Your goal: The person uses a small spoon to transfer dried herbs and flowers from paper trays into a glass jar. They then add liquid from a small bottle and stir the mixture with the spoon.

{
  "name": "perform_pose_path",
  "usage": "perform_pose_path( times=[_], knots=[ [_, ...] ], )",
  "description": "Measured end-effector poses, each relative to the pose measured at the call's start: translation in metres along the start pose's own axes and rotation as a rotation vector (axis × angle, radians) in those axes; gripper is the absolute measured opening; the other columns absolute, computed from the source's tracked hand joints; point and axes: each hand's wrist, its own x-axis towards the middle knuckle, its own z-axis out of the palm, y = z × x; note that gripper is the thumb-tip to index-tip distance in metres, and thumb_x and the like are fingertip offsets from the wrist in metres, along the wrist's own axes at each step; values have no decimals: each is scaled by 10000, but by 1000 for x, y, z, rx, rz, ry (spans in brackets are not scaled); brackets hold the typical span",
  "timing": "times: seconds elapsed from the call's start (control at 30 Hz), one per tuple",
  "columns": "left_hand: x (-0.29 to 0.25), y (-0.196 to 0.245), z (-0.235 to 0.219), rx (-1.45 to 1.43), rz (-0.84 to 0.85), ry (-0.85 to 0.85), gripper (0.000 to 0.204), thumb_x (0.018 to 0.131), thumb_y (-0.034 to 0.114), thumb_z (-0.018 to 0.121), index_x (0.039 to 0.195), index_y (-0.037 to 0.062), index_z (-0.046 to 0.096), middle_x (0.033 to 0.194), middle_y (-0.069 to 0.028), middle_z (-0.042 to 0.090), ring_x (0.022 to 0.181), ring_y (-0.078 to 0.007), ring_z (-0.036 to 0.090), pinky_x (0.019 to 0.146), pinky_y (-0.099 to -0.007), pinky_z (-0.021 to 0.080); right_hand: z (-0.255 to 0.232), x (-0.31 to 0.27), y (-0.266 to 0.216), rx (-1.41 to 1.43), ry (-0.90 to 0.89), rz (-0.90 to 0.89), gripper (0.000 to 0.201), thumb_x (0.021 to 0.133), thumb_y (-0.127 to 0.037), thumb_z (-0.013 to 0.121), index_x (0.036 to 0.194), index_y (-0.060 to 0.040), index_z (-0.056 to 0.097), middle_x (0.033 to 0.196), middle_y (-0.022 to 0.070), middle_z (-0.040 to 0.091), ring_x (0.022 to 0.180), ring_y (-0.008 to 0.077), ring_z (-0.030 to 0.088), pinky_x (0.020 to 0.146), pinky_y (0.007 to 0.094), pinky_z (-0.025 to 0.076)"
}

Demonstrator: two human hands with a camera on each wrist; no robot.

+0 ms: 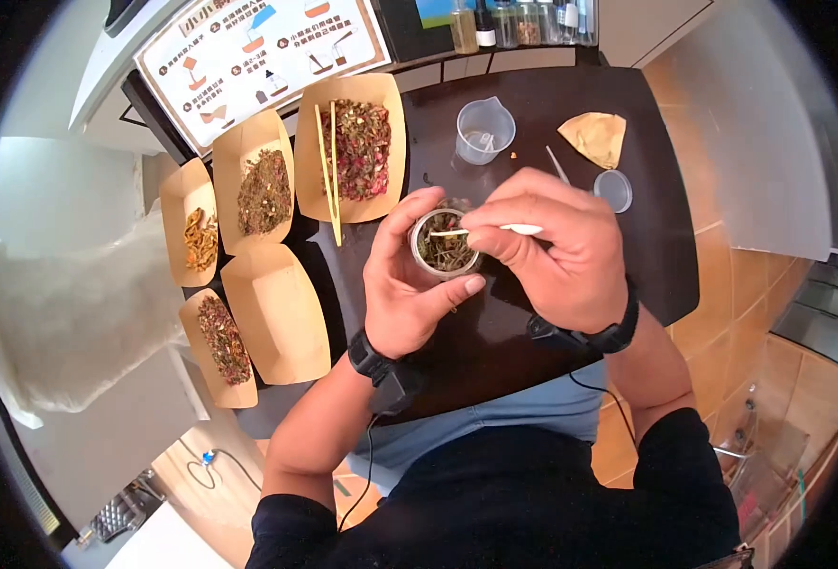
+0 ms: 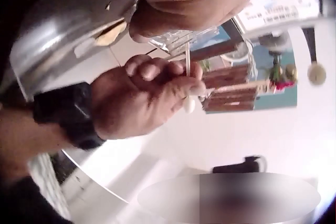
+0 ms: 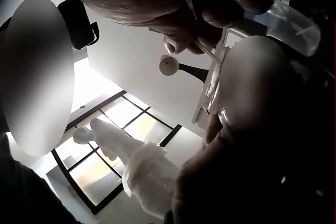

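Note:
My left hand (image 1: 398, 286) curls round a small clear jar (image 1: 448, 275), thumb and fingers on opposite sides. Dried herbs (image 1: 446, 254) in green and brown fill much of it. Over the jar, my right hand (image 1: 568, 254) pinches a thin white stick (image 1: 521, 229) with a wider, rounded end like a tiny spoon's. Its slim end reaches in over the herbs, and the rounded end points away to the right. In the left wrist view the same stick (image 2: 189, 103) sticks out past the thumb. The right wrist view is dark, and the jar's contents are hidden there.
Paper trays stand to the left, some with dried herbs (image 1: 263, 194), one bare tray (image 1: 275, 313). Yellow tongs (image 1: 328, 180) lie across the largest. Behind the hands are a clear plastic cup (image 1: 485, 123), a brown paper piece (image 1: 594, 138) and a round lid (image 1: 613, 191).

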Motion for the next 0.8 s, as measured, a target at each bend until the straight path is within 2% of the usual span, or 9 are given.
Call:
perform_pose_path(
  times=[0.03, 0.1, 0.2, 0.33, 0.5, 0.63, 0.7, 0.77, 0.8],
  knots=[
    [-1, 1, 0, -126, -81, 0, 985, 767, -15, 961, 1586, 51, 417, 1632, -132, 472, 1434, -244, 549, 1204, -395, 470, -2, 4, 2, 12, 5, 7, 76, 967, -44, 789, 1017, 9, 770, 891, 114, 709, 736, 223, 698, 653, 320, 532],
    [-2, 4, 3, -112, -124, 36, 1014, 759, 1, 972, 1595, 57, 400, 1591, -126, 506, 1414, -242, 565, 1186, -392, 481, -5, 10, 7, -20, -35, -97, 85, 961, -54, 797, 1019, 3, 769, 886, 107, 705, 734, 225, 698, 652, 318, 532],
    [0, 11, 11, -200, -191, 87, 1140, 705, 107, 1034, 1605, 86, 336, 1447, -109, 598, 1328, -227, 614, 1121, -382, 509, -6, 10, 12, 3, -12, -105, 81, 960, -64, 802, 1010, -9, 770, 890, 103, 718, 740, 227, 702, 656, 316, 535],
    [-3, 3, 2, -249, -141, -57, 1000, 732, 5, 993, 1524, 112, 393, 1570, -229, 490, 1423, -295, 559, 1172, -441, 515, -10, 6, 17, 49, 7, -117, 133, 957, -85, 822, 1021, 17, 766, 904, 121, 732, 758, 208, 686, 664, 299, 523],
    [-3, 1, 4, -378, -173, -103, 983, 766, -29, 952, 1575, 89, 406, 1566, -191, 523, 1448, -355, 569, 1203, -494, 497, -21, -4, 11, 66, 43, -113, 244, 978, -186, 826, 1015, 47, 763, 890, 147, 729, 753, 187, 661, 665, 281, 497],
    [-5, 4, 7, -474, -274, 16, 1051, 763, 0, 962, 1634, 50, 375, 1588, -189, 522, 1430, -375, 586, 1196, -499, 506, -23, -5, 17, -12, 32, -149, 297, 964, -234, 835, 1014, 50, 763, 900, 144, 739, 756, 186, 665, 678, 280, 503],
    [-4, 7, 6, -451, -290, -21, 1087, 813, 57, 946, 1686, 53, 297, 1597, -196, 514, 1429, -380, 586, 1189, -496, 509, -22, -6, 19, 1, 47, -152, 295, 959, -231, 838, 1018, 49, 765, 906, 145, 741, 763, 187, 669, 682, 278, 503],
    [-1, 16, 12, -670, -425, 2, 1092, 887, 164, 906, 1723, 56, 212, 1610, -209, 500, 1423, -392, 589, 1173, -489, 520, -19, -8, 22, 15, 62, -155, 294, 955, -228, 842, 1021, 48, 767, 912, 146, 743, 769, 188, 672, 686, 276, 503],
    [1, 13, 4, -608, -408, -115, 1063, 961, 289, 831, 1747, 82, 145, 1620, -235, 482, 1452, -417, 556, 1149, -482, 533, -17, -9, 24, 17, 103, -165, 288, 953, -223, 844, 1025, 46, 769, 910, 146, 742, 775, 189, 676, 689, 276, 504]
  ],
)
